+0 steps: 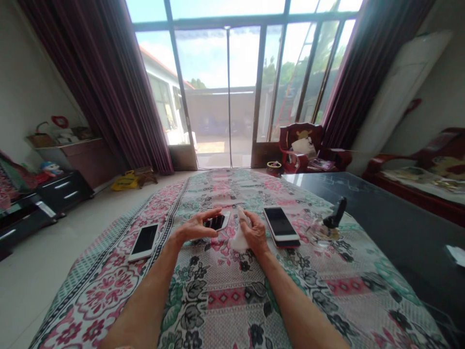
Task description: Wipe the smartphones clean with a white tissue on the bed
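My left hand (198,225) grips a small white-edged smartphone (218,221) with a dark screen, thumb and fingers on opposite edges, tilted just above the patterned cloth. Bunched in my right hand (254,231) is a thin white wipe (240,241), apart from the phone; whether it is tissue or fabric I cannot tell. Left of my left hand lies a white smartphone (144,240), its dark screen facing up. On the other side, beside my right hand, a larger white smartphone (280,224) rests on top of another dark, flat device (288,244), mostly hidden.
A floral cloth (225,300) covers the table. Right of the stacked phones stands a clear glass dish (319,232) with a black object (336,215) upright in it. A dark glossy tabletop (392,228) adjoins at right. Beyond are a wooden armchair (301,140) and glass doors (228,97).
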`<action>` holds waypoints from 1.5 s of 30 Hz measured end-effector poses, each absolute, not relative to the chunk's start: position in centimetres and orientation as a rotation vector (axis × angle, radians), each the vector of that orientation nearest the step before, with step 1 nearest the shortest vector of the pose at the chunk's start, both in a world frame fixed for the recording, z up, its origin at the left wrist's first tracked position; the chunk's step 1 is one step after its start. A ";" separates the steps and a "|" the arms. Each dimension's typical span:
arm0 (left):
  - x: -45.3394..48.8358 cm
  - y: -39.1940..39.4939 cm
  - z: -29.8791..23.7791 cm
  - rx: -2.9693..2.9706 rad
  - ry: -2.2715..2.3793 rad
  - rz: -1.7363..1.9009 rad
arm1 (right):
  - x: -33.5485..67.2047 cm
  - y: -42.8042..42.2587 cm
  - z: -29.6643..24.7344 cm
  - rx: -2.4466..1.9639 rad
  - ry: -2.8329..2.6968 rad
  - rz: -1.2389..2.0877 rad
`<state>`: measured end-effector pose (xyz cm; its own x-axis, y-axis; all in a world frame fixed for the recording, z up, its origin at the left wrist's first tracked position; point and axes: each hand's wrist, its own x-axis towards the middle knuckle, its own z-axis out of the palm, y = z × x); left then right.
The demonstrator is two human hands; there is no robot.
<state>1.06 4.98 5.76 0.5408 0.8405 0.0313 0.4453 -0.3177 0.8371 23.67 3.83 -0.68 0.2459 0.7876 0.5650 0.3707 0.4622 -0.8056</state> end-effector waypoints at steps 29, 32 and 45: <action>3.3 3.6 6.2 2.045 1.106 0.621 | 22.3 3.2 0.0 -0.947 -1.485 0.464; 3.4 3.5 6.5 2.051 1.111 0.640 | 22.0 2.9 0.3 -0.938 -1.479 0.433; 2.5 4.0 6.4 2.024 1.316 0.764 | 20.4 2.1 0.6 -0.849 -1.565 0.362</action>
<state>2.46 3.96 6.42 0.3428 0.9287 0.1417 0.5833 -0.3286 0.7428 20.44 2.09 0.57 0.0284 0.6936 0.7198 0.3072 0.6792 -0.6666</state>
